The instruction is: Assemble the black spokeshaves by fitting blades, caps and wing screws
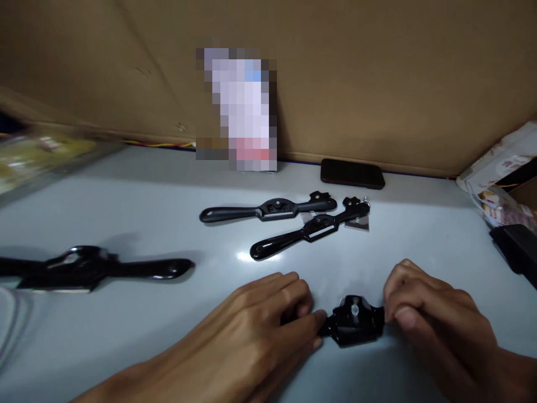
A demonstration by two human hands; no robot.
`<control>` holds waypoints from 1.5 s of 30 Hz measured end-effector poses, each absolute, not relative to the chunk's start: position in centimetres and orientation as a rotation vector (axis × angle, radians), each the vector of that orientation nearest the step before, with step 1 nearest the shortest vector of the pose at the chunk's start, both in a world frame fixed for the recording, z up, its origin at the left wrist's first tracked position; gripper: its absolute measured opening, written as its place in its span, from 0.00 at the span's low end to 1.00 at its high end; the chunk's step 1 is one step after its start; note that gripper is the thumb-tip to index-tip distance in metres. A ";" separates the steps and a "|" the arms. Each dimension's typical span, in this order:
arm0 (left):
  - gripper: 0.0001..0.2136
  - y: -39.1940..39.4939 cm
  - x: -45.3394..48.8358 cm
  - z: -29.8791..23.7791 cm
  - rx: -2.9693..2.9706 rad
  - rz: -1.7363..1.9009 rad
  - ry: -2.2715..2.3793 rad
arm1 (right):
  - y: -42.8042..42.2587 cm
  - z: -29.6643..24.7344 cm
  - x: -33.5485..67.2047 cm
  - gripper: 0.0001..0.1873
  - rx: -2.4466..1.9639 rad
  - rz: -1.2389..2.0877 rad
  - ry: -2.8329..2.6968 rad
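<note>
A black spokeshave (354, 320) lies low on the white table (168, 184), gripped at both ends. My left hand (260, 324) is closed round its left handle and my right hand (432, 319) is closed round its right handle, so only the middle body with its screw shows. Two more black spokeshaves lie behind it: one (268, 210) roughly level, the other (308, 229) slanted, its far end next to a loose metal blade (358, 224). A fourth spokeshave (92, 268) rests at the left, blurred.
A dark phone (352, 173) lies at the back by the cardboard wall (377, 73). A pixelated object (241, 109) stands against that wall. Packaging (503, 168) and a black item (518, 252) sit at the right edge; a blurred yellowish box (37, 157) is at the far left.
</note>
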State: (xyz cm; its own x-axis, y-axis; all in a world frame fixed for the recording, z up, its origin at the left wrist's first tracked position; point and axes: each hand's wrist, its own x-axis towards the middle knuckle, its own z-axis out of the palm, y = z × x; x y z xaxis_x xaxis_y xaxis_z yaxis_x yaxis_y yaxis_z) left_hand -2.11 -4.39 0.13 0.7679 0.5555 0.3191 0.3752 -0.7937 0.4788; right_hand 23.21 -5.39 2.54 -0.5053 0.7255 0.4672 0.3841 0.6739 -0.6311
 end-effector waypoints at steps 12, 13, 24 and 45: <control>0.14 -4.5 -2.1 0.3 2.649 0.638 0.754 | -5.2 1.9 23.5 0.12 -0.849 0.457 -2.270; 0.15 -4.6 -2.1 0.3 2.672 0.623 0.757 | -5.2 1.9 23.5 0.12 -0.846 0.452 -2.283; 0.15 -4.0 -1.9 0.3 2.682 0.631 0.681 | -5.1 2.0 23.0 0.14 -0.872 0.491 -2.171; 0.15 -4.0 -2.2 0.4 2.729 0.612 0.698 | -5.1 1.8 23.0 0.12 -0.995 0.465 -2.114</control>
